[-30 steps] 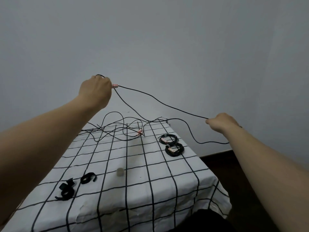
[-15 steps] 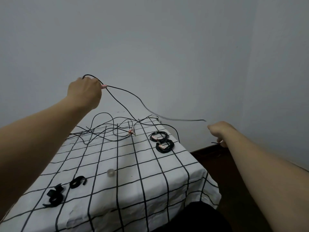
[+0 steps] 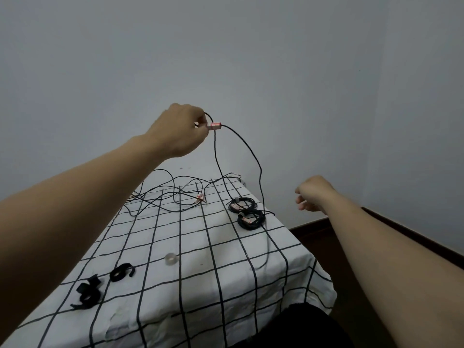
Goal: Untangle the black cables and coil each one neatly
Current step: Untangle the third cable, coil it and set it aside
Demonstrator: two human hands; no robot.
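Pinching the thin black cable at its pink tag, my left hand hangs high. My right hand curls loosely, empty.

A counter has a white cloth on it, with black lines that make squares. 2 black strap loops lie near the front left, 1 just beside the other. A small clear round thing sits near the middle. Behind is a pale grey wall. The floor on the right is dark brown.
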